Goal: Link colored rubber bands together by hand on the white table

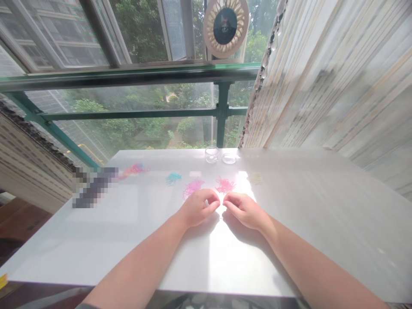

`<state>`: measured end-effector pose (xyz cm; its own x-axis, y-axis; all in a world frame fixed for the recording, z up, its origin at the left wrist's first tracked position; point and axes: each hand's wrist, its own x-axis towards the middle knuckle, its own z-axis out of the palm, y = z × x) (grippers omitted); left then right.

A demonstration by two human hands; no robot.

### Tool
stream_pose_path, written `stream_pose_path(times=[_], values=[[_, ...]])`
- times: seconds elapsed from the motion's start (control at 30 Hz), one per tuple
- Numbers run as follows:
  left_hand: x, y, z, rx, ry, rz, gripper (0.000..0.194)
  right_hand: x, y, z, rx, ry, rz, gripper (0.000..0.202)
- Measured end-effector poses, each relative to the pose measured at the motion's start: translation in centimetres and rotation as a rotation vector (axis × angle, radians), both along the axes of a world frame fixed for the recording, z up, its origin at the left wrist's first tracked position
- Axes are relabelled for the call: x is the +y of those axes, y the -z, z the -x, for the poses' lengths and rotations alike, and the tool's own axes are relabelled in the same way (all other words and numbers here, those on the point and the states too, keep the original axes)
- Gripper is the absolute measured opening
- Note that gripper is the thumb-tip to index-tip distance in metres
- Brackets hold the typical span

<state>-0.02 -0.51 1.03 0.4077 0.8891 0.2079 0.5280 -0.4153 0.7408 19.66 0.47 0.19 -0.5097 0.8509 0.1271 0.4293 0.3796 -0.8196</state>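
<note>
My left hand (200,207) and my right hand (245,209) are held close together over the white table (180,262), thumb and fingertips pinched on each. A narrow gap separates the fingertips. Whatever sits in the pinches, if anything, is too small to make out. Just beyond the fingers lies a pile of pink bands (225,185), thin and tangled like small rubber bands. A purple-pink pile (193,187) is partly behind my left hand. Farther left is a teal pile (174,178), and to the right a pale yellow pile (256,178).
At the table's far edge stand a clear round container (211,154) and a clear flat lid or dish (229,159). A mixed-colour pile (137,168) lies at the far left beside a blurred dark object (95,187). Behind are a green railing (135,77) and a string curtain (322,77).
</note>
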Motion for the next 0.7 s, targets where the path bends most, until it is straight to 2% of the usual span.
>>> stream_pose_path(times=[0.5,0.7], values=[[-0.02,-0.05,-0.04,-0.028,-0.002,-0.002,0.013,0.16,0.26,-0.02,0.000,-0.005,-0.007,0.019],[0.04,0.03,0.02,-0.017,-0.001,-0.003,0.014,-0.03,0.12,-0.06,0.012,-0.015,0.013,0.009]])
